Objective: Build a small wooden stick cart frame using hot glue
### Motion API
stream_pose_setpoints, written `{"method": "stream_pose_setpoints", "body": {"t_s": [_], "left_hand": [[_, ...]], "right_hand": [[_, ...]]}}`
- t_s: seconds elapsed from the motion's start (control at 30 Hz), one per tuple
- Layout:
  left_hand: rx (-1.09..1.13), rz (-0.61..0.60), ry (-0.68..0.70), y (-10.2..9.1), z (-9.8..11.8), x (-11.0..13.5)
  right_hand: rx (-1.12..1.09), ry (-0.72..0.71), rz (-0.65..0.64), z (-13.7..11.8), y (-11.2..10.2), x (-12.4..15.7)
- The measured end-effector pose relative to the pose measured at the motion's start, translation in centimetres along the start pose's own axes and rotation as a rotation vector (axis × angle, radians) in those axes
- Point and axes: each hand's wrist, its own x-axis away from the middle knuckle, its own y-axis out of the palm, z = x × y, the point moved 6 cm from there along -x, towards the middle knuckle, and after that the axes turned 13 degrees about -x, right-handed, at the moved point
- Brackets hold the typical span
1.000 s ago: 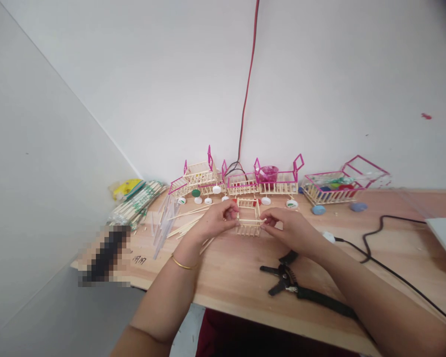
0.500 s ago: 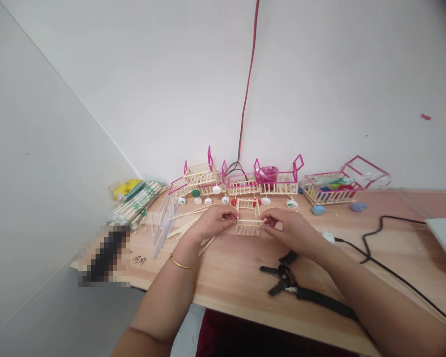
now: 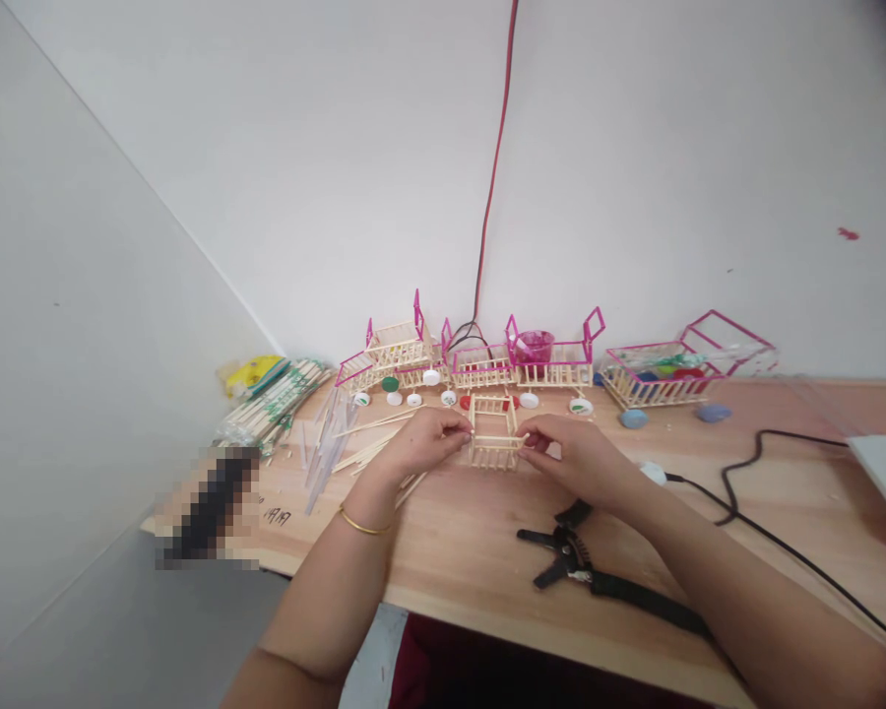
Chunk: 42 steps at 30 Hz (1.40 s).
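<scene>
A small open box frame of pale wooden sticks [image 3: 493,433] stands on the wooden table [image 3: 473,551] in front of me. My left hand [image 3: 422,440] pinches its left side with fingers closed. From the right, my right hand [image 3: 572,451] pinches the other side, fingers closed too. A thin stick runs across the frame's near top edge between both hands.
Several finished stick carts with pink frames [image 3: 479,356] line the wall behind. Loose sticks [image 3: 365,438] and a bundle of sticks [image 3: 273,404] lie left. Black pliers [image 3: 561,556] and a black cable [image 3: 775,512] lie right. A red wire [image 3: 493,167] hangs down the wall.
</scene>
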Motion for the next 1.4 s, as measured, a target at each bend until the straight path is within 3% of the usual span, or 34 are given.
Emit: {"method": "stream_pose_setpoints", "body": {"t_s": [0.4,0.53,0.87,1.07,1.4], "left_hand": [[-0.007,-0.054,-0.033,0.9,-0.7,-0.2],[-0.067,-0.029,-0.038,1.0,-1.0,-0.3],[-0.183,0.054,-0.222,0.3,-3.1,-0.2],[-0.18,0.073,-0.194,-0.1,-2.8,0.1],[-0.027,-0.075,-0.124,0.7,-2.5,0.3]], "right_hand": [[-0.008,0.003,-0.004,-0.1,0.1,-0.1],[-0.01,0.002,-0.007,-0.1,0.1,-0.1],[0.003,-0.006,-0.008,-0.1,0.0,0.0],[-0.009,-0.016,-0.008,-0.1,0.0,0.0],[0.003,-0.017,-0.001,-0.1,0.0,0.0]]}}
